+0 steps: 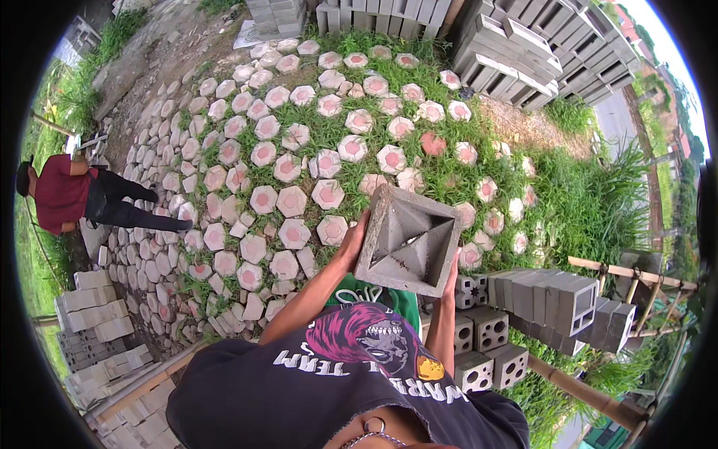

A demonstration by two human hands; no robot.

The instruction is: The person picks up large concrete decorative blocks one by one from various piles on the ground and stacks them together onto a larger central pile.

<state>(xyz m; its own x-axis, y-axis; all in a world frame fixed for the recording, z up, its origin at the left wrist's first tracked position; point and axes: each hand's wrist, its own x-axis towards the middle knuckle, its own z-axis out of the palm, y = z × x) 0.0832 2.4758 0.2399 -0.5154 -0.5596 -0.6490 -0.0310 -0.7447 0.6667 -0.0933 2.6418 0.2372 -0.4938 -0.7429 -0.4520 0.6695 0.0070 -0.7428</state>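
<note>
Head view: a square grey concrete block (430, 243), its upward face sunk into four sloping facets, is held in front of the wearer's torso, above the paved ground and slightly tilted. The left hand (354, 241) grasps the block at its left side; the right hand (452, 275) grips the opposite side near the lower right corner, its fingers largely hidden. Below the block appear green shorts (407, 299) and a dark printed shirt (299, 389). Hexagonal pavers (293, 200) with reddish centres are set among grass (613, 198). Blocks pierced with round holes (491, 329) stand near the right forearm; hollow grey blocks (516, 56) are stacked at upper right. At far left, well apart, stands a person in a dark red shirt (61, 193).
</note>
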